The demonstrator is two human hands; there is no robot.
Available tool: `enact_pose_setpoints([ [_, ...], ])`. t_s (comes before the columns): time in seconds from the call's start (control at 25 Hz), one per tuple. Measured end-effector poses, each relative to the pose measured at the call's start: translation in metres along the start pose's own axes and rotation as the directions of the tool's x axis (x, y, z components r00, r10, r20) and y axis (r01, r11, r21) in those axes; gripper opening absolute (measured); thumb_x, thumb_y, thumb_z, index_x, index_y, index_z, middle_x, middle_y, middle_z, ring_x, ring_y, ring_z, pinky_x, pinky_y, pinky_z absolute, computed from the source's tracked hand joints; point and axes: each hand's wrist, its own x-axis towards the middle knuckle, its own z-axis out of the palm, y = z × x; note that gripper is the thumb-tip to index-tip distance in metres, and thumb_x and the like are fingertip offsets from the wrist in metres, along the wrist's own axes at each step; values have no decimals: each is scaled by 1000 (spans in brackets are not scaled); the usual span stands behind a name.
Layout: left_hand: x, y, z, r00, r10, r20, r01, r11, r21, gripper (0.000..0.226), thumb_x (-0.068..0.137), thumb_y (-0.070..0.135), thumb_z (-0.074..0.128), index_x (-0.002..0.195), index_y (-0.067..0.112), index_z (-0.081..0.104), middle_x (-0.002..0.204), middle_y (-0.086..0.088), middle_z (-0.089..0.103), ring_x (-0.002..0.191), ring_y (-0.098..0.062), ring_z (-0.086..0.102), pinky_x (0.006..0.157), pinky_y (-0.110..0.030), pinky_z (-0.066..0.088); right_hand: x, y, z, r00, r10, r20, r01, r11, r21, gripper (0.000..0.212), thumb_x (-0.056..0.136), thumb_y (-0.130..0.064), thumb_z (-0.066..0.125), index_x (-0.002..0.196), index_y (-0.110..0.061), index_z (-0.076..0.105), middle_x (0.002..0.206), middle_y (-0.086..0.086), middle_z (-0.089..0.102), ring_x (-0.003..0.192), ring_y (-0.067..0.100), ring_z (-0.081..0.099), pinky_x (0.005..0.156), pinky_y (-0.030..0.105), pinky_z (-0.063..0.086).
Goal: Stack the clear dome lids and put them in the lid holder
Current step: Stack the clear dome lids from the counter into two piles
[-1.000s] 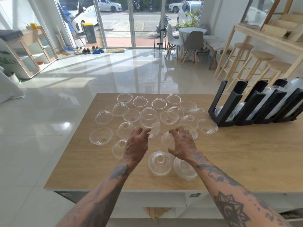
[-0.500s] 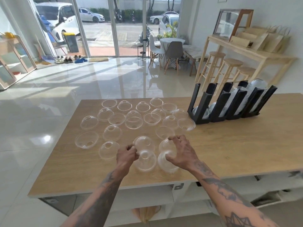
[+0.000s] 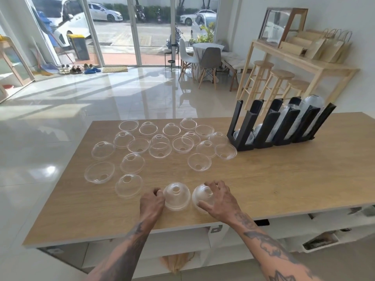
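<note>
The left hand [image 3: 151, 202] is curled with its fingers drawn in, pressed against the left side of a clear dome lid stack [image 3: 176, 196] near the table's front edge; the fingertips are tucked out of sight, so whether they pinch the rim or only rest against it cannot be told. The right hand [image 3: 218, 197] is clamped on a second dome lid [image 3: 200, 196] just beside the first, fingers spread over its top and right side, thumb low against its front. That hand covers much of the lid, and how many lids are nested there is hard to make out.

Both pieces are thin, glossy, see-through plastic, round and domed with a hole at the crown. The left one looks cloudy and layered, as nested lids do.

Beyond the hands, about 20 loose lids [image 3: 160, 146] are spread over the wooden table [image 3: 284, 179], some dome up, some flipped like bowls. Their edges blur into the pale wood grain, so an exact count is uncertain.

At the far right stands the black lid holder [image 3: 269, 126], with slanted upright dividers forming slots. Clear lids [image 3: 308, 110] lie stacked in several slots, partly hidden by the dividers. The forearms are cut off by the lower frame edge.
</note>
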Motion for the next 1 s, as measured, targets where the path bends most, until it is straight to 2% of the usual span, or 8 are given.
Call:
enact_pose_setpoints([
  [0.08,5,9,-3,990,117,-79,-110,991,81,26,93,19,53,112,14,69,110,-6,68,99,-20,62,88,-36,51,6,6,-8,997,5,-77,-4,1000,7,57,85,-58,56,133,-27,48,129,-2,42,115,17,46,85,31,50],
  [0.2,11,38,4,949,305,-73,-292,944,154,20,93,20,57,108,15,70,106,-2,65,93,-16,62,85,-33,52,26,23,-28,977,29,-213,-39,998,-40,40,93,-45,54,123,-19,59,120,2,51,107,18,50,83,32,52],
  [0.32,20,71,29,883,463,74,-465,842,275,19,92,21,60,108,16,69,105,1,63,91,-16,63,84,-36,54,57,45,-49,958,39,-284,-71,992,-102,33,91,-36,60,117,-16,63,113,5,53,100,19,52,79,30,51],
  [0.48,34,97,71,764,585,270,-633,603,484,31,88,24,63,119,17,65,115,-1,58,110,-18,52,93,-36,47,99,71,-63,959,24,-282,-76,982,-175,32,89,-31,62,119,-18,61,113,6,50,96,19,51,79,30,48],
  [0.6,41,100,102,748,558,359,-639,459,617,40,87,28,63,126,22,60,124,-1,53,115,-19,47,99,-34,40,128,90,-59,974,-10,-226,-44,971,-234,35,88,-29,60,122,-20,57,117,5,47,100,18,50,84,29,48],
  [0.68,46,98,114,766,536,354,-605,417,678,40,87,30,62,126,23,59,125,1,53,116,-18,47,97,-32,37,141,100,-54,985,-26,-171,-20,964,-265,35,90,-25,58,124,-21,56,119,5,45,103,18,48,85,30,49],
  [0.84,49,99,121,795,513,324,-565,429,705,27,89,26,62,115,23,65,117,2,58,113,-18,50,94,-31,33,152,111,-45,989,-74,-125,38,962,-270,32,93,-19,51,124,-20,57,117,6,46,103,20,46,81,31,50],
  [1.0,46,99,121,804,540,248,-535,478,697,22,93,20,57,111,21,68,114,2,63,109,-19,54,94,-33,39,152,114,-47,980,-111,-165,66,965,-253,19,95,-20,50,108,-16,64,109,6,49,94,19,48,74,30,50],
])
